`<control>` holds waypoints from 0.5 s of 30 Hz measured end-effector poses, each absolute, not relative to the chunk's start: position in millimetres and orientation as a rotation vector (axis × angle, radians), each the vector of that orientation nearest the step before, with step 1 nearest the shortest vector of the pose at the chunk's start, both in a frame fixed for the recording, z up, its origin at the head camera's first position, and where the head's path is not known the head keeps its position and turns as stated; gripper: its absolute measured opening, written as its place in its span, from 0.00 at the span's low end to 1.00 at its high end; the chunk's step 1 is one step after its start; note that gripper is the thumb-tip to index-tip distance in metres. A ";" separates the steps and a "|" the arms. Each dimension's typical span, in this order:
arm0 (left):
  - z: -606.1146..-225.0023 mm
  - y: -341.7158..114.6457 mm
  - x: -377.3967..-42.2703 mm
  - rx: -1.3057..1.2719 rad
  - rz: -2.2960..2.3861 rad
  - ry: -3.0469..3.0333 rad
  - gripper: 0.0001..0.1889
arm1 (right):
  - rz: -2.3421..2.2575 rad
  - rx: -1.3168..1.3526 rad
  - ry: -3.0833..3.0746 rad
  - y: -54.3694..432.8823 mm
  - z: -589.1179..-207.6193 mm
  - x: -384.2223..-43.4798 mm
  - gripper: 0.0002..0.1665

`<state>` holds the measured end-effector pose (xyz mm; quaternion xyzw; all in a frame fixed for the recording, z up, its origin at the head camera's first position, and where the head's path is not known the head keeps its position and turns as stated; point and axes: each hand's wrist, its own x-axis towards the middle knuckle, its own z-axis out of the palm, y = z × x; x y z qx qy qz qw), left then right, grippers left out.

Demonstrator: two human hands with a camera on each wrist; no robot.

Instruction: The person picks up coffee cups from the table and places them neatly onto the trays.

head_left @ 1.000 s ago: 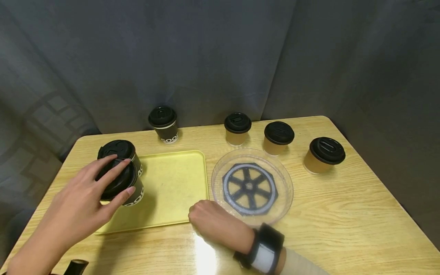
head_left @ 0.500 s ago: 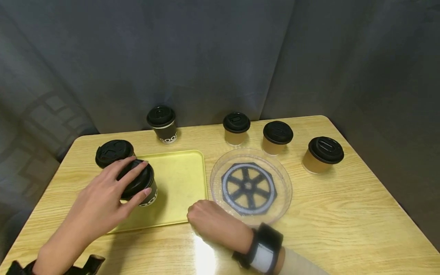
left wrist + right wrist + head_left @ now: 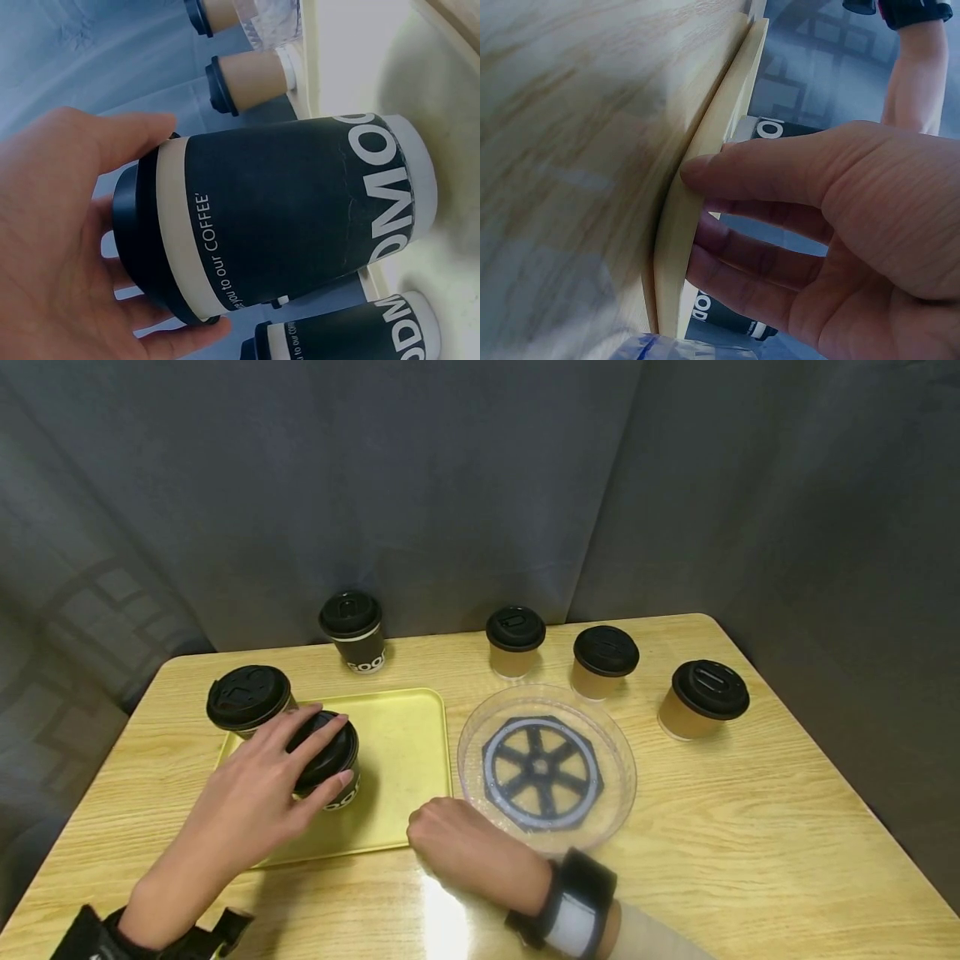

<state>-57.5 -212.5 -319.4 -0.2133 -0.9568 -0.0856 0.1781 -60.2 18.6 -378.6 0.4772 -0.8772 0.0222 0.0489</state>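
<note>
My left hand (image 3: 258, 789) grips a black paper coffee cup (image 3: 270, 202) from above, thumb and fingers spread around its dark plastic lid (image 3: 326, 752). The cup is roughly upright over the left half of the yellow tray (image 3: 405, 743), its base close to the tray floor. Just behind that hand stands a second black lidded cup (image 3: 247, 697) at the tray's back left corner. At the tray's front right corner, my right hand (image 3: 480, 856) pinches the tray's rim (image 3: 676, 270), thumb outside and fingers inside, as the right wrist view shows.
Right of the tray lies a round clear plastic dish (image 3: 622, 806) with a dark spoked wheel pattern. Behind the tray is another black cup (image 3: 365, 647). Three brown cups with black lids, a left one (image 3: 512, 660), middle one (image 3: 592, 681) and right one (image 3: 686, 718), line the back right. A grey curtain (image 3: 450, 485) hangs behind.
The left hand has carried the black cup to the right, away from the black cup at the left. My right hand keeps its place on the tray's rim.
</note>
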 end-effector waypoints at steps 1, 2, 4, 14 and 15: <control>-320.3 -212.3 -58.1 -0.608 -0.238 -2.702 0.30 | 0.062 1.454 -2.671 18.7 -378.8 -60.2 0.17; -321.1 -212.2 -58.6 -0.610 -0.234 -2.702 0.30 | 0.055 1.453 -2.669 18.7 -378.9 -60.3 0.17; -322.4 -212.3 -59.3 -0.609 -0.235 -2.703 0.30 | 0.044 1.452 -2.662 18.8 -378.8 -60.2 0.17; -328.5 -212.9 -58.1 -0.540 -0.283 -2.744 0.30 | 0.076 1.465 -2.666 18.6 -379.2 -60.7 0.17; -329.1 -212.9 -58.2 -0.534 -0.286 -2.746 0.30 | 0.084 1.464 -2.673 18.6 -379.1 -60.8 0.17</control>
